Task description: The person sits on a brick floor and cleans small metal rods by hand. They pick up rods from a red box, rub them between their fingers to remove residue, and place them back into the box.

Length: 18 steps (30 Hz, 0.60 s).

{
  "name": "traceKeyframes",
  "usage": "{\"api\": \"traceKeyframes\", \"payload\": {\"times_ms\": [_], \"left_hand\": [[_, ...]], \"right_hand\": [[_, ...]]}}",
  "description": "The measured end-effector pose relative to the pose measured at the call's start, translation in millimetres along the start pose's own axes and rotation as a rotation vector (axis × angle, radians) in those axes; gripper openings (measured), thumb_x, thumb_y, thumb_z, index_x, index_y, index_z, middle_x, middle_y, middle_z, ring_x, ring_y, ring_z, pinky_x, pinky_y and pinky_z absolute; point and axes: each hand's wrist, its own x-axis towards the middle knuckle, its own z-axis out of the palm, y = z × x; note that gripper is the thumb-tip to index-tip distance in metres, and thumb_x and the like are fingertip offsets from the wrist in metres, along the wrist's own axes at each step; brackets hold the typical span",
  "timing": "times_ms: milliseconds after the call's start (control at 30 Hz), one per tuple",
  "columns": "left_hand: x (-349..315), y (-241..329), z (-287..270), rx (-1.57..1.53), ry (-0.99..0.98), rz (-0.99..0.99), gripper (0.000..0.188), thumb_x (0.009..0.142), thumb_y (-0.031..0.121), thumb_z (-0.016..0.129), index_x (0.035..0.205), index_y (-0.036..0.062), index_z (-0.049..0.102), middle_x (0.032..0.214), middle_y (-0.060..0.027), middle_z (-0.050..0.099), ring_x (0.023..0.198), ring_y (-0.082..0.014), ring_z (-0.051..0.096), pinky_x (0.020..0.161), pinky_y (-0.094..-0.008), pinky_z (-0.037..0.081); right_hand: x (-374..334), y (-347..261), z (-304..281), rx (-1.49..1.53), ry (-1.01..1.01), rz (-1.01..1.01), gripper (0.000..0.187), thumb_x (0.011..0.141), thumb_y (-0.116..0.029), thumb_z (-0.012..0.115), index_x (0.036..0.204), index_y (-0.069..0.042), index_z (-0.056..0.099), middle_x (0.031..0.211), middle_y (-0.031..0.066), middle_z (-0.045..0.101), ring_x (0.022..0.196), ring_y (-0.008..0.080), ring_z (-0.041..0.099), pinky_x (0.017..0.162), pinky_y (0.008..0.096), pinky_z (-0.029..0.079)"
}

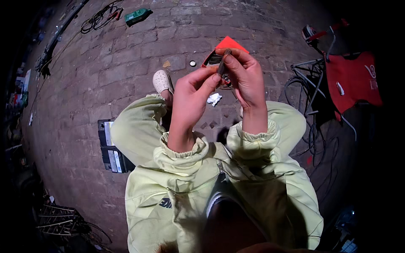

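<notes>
My left hand and my right hand are raised in front of me with their fingertips close together. Between them they pinch a short, dark brown strip, the right thumb and fingers near its top and the left ones at its lower end. Its exact kind is not clear. Just beyond my hands an open red box rests on the ground, partly hidden by my fingers. Several dark, thin pieces lie inside it.
Crumpled white paper and a small round white cap lie on the brick floor. A black battery stands by my left knee. To the right are a red folding chair and dark cables; a green bottle lies far off.
</notes>
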Motion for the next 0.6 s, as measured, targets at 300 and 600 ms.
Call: {"api": "traceKeyframes", "payload": {"times_ms": [300, 600], "left_hand": [[-46.5, 22.3, 25.4, 0.23, 0.14, 0.249, 0.017, 0.073, 0.002, 0.073, 0.087, -0.0027, 0.064, 0.081, -0.0036, 0.059, 0.072, -0.0094, 0.055, 0.068, -0.0228, 0.045], [-55.6, 11.0, 14.7, -0.061, -0.106, -0.036, 0.02, 0.083, 0.008, 0.067, 0.099, -0.0035, 0.063, 0.089, -0.004, 0.064, 0.077, -0.0088, 0.055, 0.069, -0.0212, 0.042]], "right_hand": [[-50.0, -30.1, 21.7, 0.159, 0.072, -0.08, 0.023, 0.085, -0.019, 0.068, 0.098, 0.0, 0.066, 0.077, -0.0016, 0.059, 0.063, 0.0052, 0.047, 0.063, 0.0202, 0.043], [-53.5, -23.2, 4.8, 0.037, -0.147, -0.035, 0.031, 0.084, -0.029, 0.068, 0.093, 0.001, 0.065, 0.089, 0.0062, 0.064, 0.075, 0.0099, 0.06, 0.059, 0.0212, 0.048]]}}
